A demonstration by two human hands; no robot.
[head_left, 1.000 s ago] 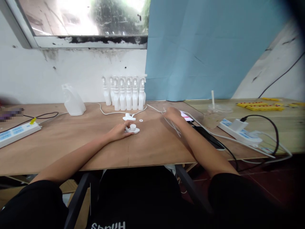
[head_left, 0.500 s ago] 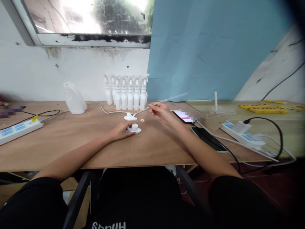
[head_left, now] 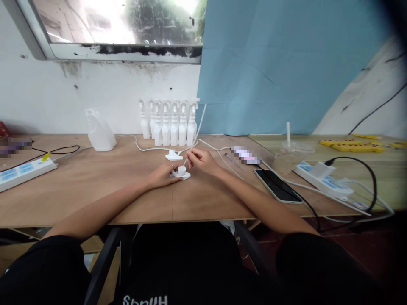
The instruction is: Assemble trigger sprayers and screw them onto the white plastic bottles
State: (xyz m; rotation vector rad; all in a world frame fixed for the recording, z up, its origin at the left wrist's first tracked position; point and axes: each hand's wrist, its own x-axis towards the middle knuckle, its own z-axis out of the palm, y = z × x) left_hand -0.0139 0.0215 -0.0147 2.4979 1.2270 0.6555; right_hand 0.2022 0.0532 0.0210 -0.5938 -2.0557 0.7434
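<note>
At the centre of the frame the left hand point(head_left: 163, 175) rests on the table point(head_left: 95, 186), fingers closed on the edge of a white spray cap point(head_left: 181, 172), pinning it flat so its socket faces up. The right hand point(head_left: 201, 161) pinches a thin tube point(head_left: 195, 135) between closed fingertips, held steeply so its lower end meets the cap's socket while the top leans toward the 5 bottles point(head_left: 168, 123) at the wall. A second cap point(head_left: 173, 156) lies just behind; a phone point(head_left: 278, 191) sits right.
</note>
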